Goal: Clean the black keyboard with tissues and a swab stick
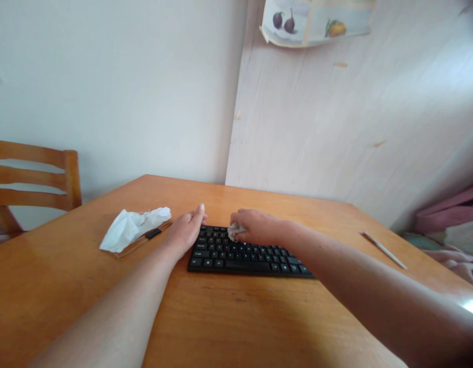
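A black keyboard point(247, 266) lies flat on the wooden table, its keys facing up. My left hand point(186, 230) grips it at the upper left corner, thumb raised and the other fingers mostly hidden. Over the keys on the upper left part is my right hand point(255, 226), closed around a crumpled tissue point(235, 231) that touches the keyboard. My right hand and forearm cover much of the keyboard's right side.
Left of the keyboard, a white tissue point(134, 228) lies partly over a thin cord with a black piece point(153, 233). A white pen-like stick point(384, 250) rests on the table point(236, 327) at right. A wooden chair point(32, 176) stands at left; walls rise behind the table.
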Action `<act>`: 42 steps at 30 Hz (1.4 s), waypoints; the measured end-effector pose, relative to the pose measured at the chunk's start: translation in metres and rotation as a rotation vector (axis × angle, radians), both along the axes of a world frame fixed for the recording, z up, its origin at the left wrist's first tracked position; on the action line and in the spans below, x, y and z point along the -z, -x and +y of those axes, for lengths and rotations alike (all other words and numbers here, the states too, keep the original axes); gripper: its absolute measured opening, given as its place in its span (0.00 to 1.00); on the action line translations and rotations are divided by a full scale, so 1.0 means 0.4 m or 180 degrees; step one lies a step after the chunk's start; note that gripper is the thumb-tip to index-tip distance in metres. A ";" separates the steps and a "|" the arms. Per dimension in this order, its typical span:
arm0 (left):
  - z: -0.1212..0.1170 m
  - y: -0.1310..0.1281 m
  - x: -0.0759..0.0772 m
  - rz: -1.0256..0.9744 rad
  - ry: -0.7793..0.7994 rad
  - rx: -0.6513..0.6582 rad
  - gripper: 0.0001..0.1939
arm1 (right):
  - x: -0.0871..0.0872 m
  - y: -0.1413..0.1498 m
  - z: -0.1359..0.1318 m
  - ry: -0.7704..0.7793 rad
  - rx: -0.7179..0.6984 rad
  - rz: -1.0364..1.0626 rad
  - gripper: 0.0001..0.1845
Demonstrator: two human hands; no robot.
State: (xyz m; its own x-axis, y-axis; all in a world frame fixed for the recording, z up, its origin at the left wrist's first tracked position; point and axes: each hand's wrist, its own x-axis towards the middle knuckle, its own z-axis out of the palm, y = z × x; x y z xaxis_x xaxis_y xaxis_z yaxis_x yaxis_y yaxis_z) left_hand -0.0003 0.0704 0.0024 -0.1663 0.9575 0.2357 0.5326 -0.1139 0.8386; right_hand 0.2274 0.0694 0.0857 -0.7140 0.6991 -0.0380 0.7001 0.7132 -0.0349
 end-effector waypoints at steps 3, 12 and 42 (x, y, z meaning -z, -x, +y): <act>0.000 0.000 -0.001 0.0010 0.0020 0.0011 0.31 | -0.006 -0.011 -0.010 0.0007 0.0044 -0.0018 0.15; -0.008 -0.001 -0.010 0.0093 0.0024 0.0018 0.36 | -0.012 -0.056 -0.027 0.0034 0.0194 -0.0011 0.14; -0.008 0.003 -0.007 -0.0193 0.0144 0.0063 0.35 | 0.022 -0.211 -0.039 0.0026 0.0598 0.0359 0.14</act>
State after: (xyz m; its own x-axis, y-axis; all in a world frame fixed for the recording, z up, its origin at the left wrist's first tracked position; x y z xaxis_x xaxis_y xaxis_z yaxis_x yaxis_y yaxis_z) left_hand -0.0017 0.0673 0.0053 -0.1599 0.9702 0.1821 0.4787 -0.0851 0.8738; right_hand 0.3118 0.0539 0.0768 -0.5713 0.8202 0.0285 0.8120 0.5700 -0.1260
